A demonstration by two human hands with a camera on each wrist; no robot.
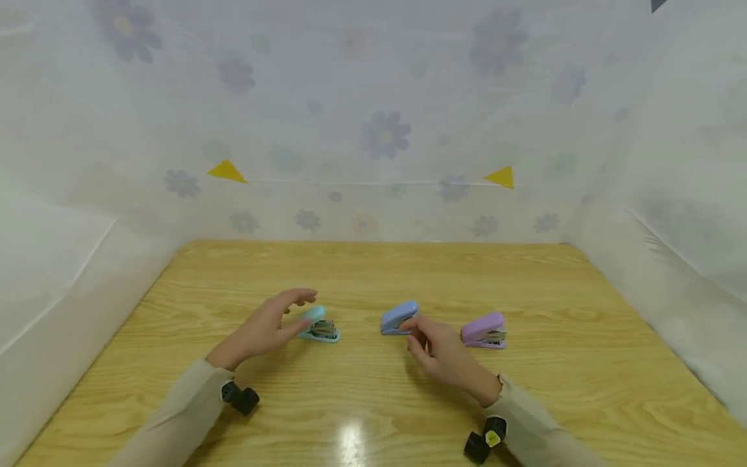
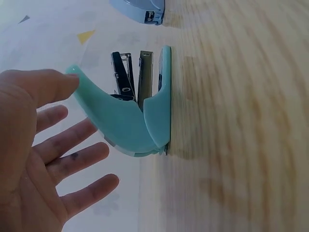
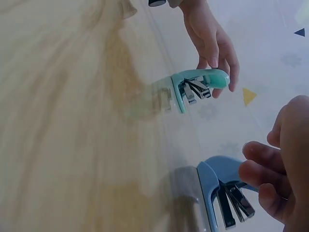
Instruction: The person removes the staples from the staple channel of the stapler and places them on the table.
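A mint-green stapler stands on the table with its top cover swung up and metal parts showing. My left hand is beside it with fingers spread; in the left wrist view the thumb touches the tip of the raised cover. To the right sits a blue stapler, also gaping in the right wrist view. My right hand is at its front end, fingers loosely bent; the fingertips overlap the stapler's top, and whether they touch it I cannot tell. A purple stapler stands just beyond the right hand, its metal rail exposed.
The staplers form a loose row across the wooden table. White flower-patterned sheeting encloses the back and both sides, with yellow triangles on the back. Each wrist carries a small black camera.
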